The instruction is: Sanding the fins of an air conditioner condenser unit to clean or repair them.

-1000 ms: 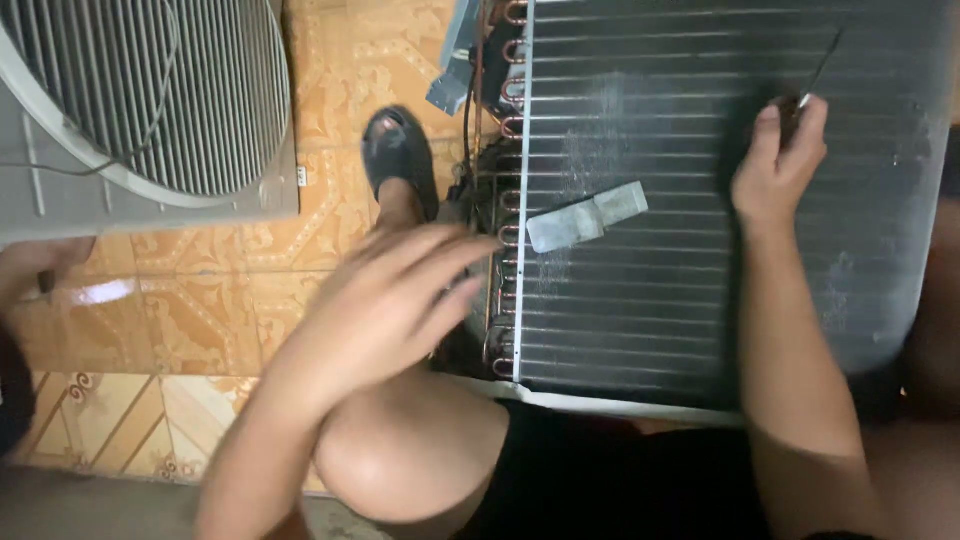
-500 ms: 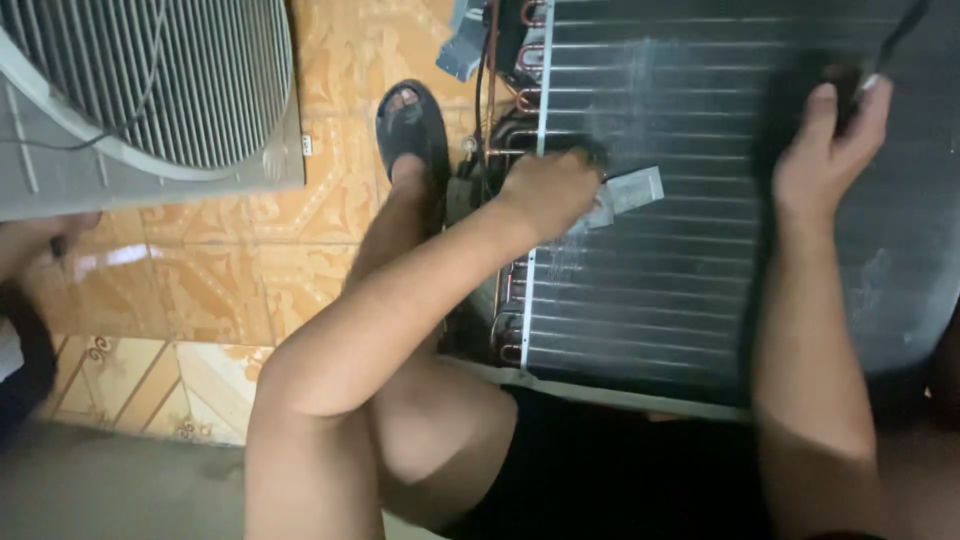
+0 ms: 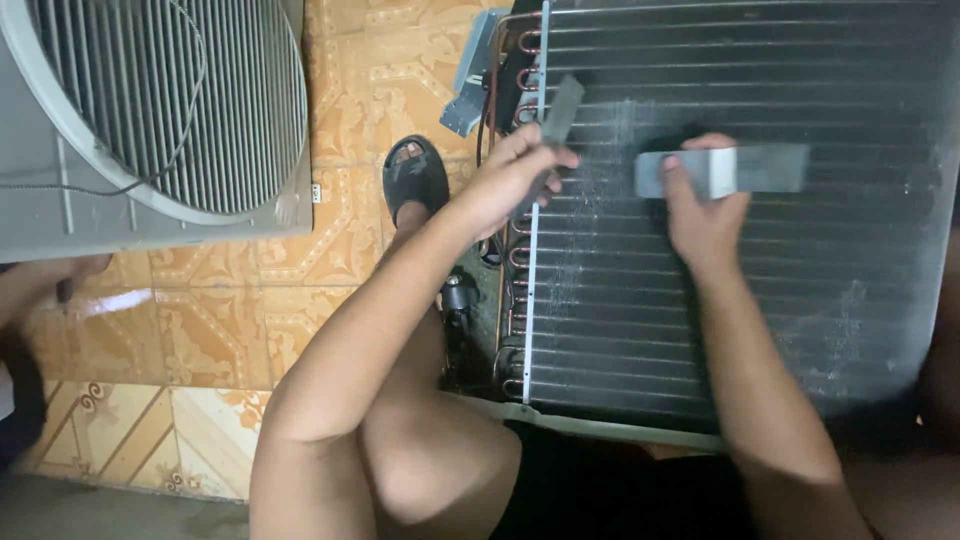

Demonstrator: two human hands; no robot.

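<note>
A large finned condenser coil (image 3: 780,300) lies flat in front of me, with copper tube bends along its left edge. My left hand (image 3: 510,180) is closed around a thin grey metal strip (image 3: 556,120) at that left edge. My right hand (image 3: 700,215) presses a flat grey rectangular piece (image 3: 735,170) against the dusty fins near the coil's upper middle. My bare knee sits below the left arm.
A grey air-conditioner casing with a round fan grille (image 3: 170,110) stands at the upper left. A foot in a black sandal (image 3: 412,180) rests on the orange patterned tile floor (image 3: 200,320). Another person's hand (image 3: 45,280) shows at the left edge.
My left hand picked up the grey strip from the coil's left side. My right hand dropped from the upper right and now presses a flat grey piece on the fins.
</note>
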